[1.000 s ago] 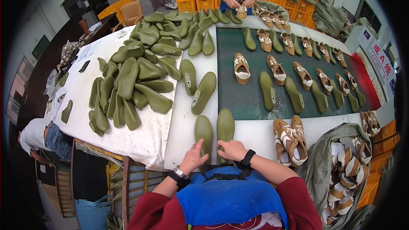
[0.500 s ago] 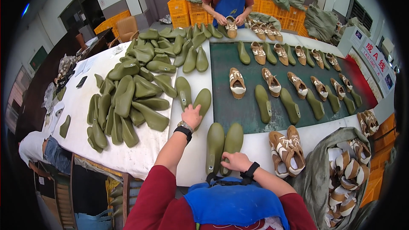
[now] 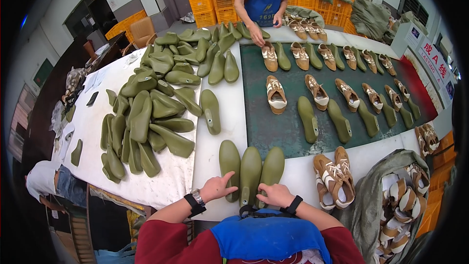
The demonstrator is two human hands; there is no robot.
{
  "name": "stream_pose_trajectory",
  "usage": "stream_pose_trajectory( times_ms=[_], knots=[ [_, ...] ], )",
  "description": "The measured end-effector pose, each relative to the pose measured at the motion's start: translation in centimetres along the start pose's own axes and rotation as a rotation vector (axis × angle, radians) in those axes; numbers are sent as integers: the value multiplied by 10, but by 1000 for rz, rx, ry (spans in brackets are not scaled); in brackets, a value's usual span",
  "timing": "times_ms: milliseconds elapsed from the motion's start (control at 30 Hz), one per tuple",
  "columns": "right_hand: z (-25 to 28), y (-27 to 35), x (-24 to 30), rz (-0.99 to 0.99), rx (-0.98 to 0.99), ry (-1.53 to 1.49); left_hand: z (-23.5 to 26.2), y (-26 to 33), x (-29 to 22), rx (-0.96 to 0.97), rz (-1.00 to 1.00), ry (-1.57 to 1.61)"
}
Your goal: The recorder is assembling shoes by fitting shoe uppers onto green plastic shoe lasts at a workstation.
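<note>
Three olive-green shoe lasts stand side by side at the near table edge, toes pointing away from me. My left hand grips the heel end of the left shoe last, thumb along its side. The heel of the right shoe last is between the thumb and fingers of my right hand. Between them is the middle shoe last, which neither hand clearly holds. Farther off, a single shoe last lies on the white strip. To the right sits a pair of brown and white sneakers.
A large pile of lasts covers much of the white table on the left. Rows of sneakers and lasts stand on the green belt. A sack of sneakers is at the near right. Across the table, a co-worker touches a sneaker.
My left hand has drawn a last from the white strip back beside the two near ones. The co-worker's sneaker now stands on the belt, where the rows have shifted slightly right.
</note>
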State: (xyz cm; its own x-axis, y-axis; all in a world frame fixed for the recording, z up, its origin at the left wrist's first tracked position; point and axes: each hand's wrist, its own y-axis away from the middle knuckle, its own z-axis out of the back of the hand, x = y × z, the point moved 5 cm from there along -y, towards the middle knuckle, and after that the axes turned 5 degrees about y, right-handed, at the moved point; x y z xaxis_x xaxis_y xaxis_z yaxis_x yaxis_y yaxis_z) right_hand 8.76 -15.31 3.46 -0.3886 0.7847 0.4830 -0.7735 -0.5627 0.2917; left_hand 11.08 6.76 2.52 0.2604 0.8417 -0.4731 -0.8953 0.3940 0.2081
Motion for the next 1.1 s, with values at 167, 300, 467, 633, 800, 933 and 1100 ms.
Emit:
stream_pose_trajectory(
  times_ms=[167, 300, 467, 633, 800, 933, 1100],
  knots=[
    [0, 3, -3, -15, -18, -5, 93, -93, 41, -313, 152, -101],
    [-1, 1, 1, -1, 2, -32, 129, -165, 94, -289, 341, -322],
    [-5, -2, 2, -9, -12, -28, 106, -182, 133, -204, 508, -222],
    [2, 1, 6, -60, -42, -72, 95, -135, 127, -203, 380, -241],
    [-6, 6, -5, -61, -119, -57, 48, -28, 79, -191, 333, -231],
    [-1, 6, -9, -63, -112, -46, 13, 33, 27, -181, 384, -156],
    [5, -3, 3, -42, -107, -41, 13, 54, 2, -276, 445, -128]
  ],
)
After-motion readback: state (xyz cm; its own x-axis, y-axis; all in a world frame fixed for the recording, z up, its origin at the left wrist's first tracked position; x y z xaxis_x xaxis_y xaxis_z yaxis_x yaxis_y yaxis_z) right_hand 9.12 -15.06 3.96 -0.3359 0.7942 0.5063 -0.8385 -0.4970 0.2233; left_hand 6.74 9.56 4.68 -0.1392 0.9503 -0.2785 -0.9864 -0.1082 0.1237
